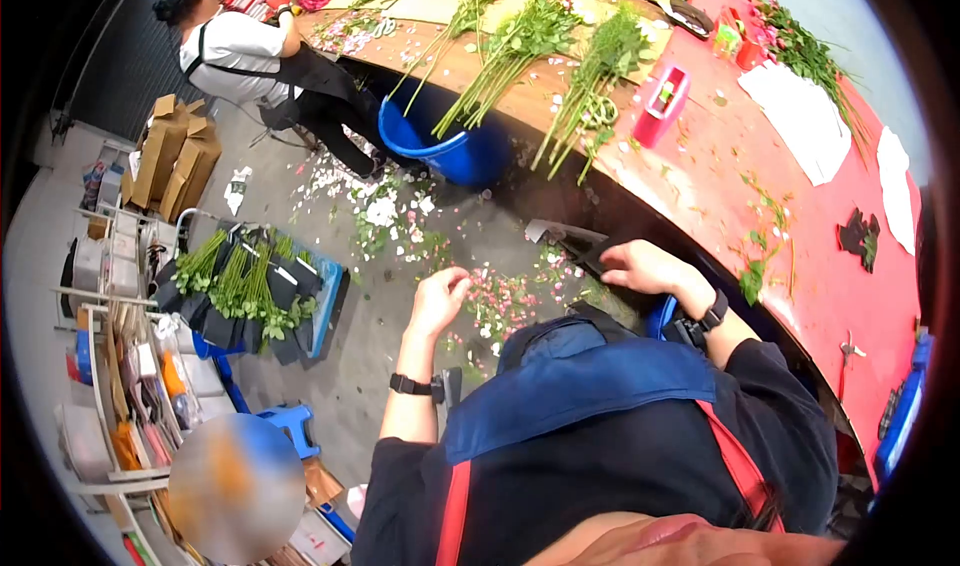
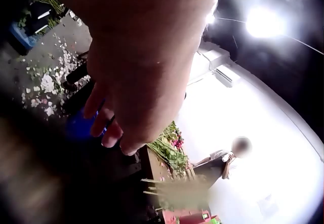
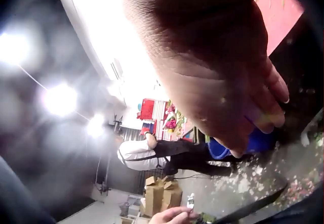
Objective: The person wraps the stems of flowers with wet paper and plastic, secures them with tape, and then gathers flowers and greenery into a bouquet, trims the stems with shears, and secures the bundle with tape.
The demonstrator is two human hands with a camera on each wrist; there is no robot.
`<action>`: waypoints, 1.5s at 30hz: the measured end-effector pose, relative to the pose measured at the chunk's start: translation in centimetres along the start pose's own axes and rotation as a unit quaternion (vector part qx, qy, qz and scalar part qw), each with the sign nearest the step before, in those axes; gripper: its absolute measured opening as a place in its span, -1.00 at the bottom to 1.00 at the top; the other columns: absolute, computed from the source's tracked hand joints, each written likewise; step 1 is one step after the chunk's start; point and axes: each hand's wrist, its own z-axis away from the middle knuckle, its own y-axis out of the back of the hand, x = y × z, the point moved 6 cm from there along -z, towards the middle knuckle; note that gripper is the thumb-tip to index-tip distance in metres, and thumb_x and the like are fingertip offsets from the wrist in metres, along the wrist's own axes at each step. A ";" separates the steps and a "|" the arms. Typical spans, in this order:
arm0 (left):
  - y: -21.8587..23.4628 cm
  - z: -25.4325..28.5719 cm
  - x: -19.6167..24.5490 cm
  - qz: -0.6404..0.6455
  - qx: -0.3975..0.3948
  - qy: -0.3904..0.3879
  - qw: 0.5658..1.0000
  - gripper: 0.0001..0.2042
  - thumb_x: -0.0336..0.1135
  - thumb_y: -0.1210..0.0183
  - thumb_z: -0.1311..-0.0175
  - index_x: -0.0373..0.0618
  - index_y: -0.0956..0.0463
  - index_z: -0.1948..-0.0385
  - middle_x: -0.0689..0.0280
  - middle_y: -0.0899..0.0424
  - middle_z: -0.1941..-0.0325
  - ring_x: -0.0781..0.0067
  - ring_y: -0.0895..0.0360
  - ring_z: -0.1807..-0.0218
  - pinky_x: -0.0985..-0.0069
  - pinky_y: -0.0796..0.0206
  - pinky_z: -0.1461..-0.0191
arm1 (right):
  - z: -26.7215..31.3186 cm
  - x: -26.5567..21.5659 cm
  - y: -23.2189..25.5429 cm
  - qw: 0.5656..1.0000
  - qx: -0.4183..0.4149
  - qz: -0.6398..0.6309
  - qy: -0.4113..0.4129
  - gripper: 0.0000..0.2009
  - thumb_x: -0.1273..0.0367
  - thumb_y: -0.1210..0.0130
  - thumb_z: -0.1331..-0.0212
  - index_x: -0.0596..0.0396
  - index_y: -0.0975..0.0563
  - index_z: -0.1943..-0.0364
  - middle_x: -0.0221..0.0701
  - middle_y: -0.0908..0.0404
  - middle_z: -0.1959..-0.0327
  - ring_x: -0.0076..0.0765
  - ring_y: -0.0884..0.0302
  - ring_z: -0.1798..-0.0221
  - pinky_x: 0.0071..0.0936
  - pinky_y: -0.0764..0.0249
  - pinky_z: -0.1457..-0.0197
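My left hand (image 1: 440,301) hovers over the petal-strewn floor (image 1: 480,306), with its fingers loosely bent and nothing held. Near the table's front edge, my right hand (image 1: 645,268) hangs in the air with relaxed, slightly bent fingers, also holding nothing. In the left wrist view the left hand (image 2: 136,87) points down, its fingers spread a little. The right wrist view shows the right hand (image 3: 217,87) large, with the left hand (image 3: 174,216) low in the frame. Bunches of green stems (image 1: 600,86) lie on the table, their ends jutting past its edge.
A blue bin (image 1: 455,156) stands under the table edge. On the red tabletop (image 1: 700,206) are a pink holder (image 1: 662,106) and pruning shears (image 1: 848,351). Wrapped green bunches (image 1: 245,276) sit on a blue cart to the left. Another person (image 1: 240,56) works at the far end.
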 end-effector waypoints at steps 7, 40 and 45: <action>4.9 -22.3 -3.1 0.009 0.016 -0.075 0.997 -0.81 -0.36 -0.22 -0.21 -0.24 -0.60 0.20 0.19 -0.71 0.32 0.46 -0.64 0.28 0.53 -0.45 0.18 | -14.7 -2.4 4.5 0.985 0.066 -0.156 -0.020 -0.71 0.29 -0.16 -0.15 0.22 -0.57 0.13 -0.13 -0.65 0.36 -0.22 -0.63 0.31 -0.36 -0.51 0.17; -7.5 -58.7 -2.0 0.367 -0.391 0.125 0.835 -0.63 0.04 0.04 -0.42 -0.11 -0.47 0.18 0.44 -0.44 0.44 0.61 -0.34 0.43 0.59 -0.26 0.31 | -52.0 14.4 8.5 0.671 0.473 -0.376 -0.429 -0.55 0.23 -0.30 0.00 0.35 -0.48 0.18 -0.12 -0.65 0.35 -0.25 -0.64 0.30 -0.35 -0.55 0.26; -6.6 -58.2 -1.0 0.409 -0.454 0.176 0.771 -0.64 -0.01 -0.01 -0.40 -0.08 -0.42 -0.02 0.42 -0.53 0.23 0.61 -0.43 0.27 0.57 -0.32 0.21 | -51.3 15.8 7.6 0.660 0.476 -0.360 -0.455 -0.58 0.29 -0.28 -0.02 0.34 -0.42 0.17 -0.16 -0.64 0.30 -0.30 -0.63 0.31 -0.40 -0.55 0.28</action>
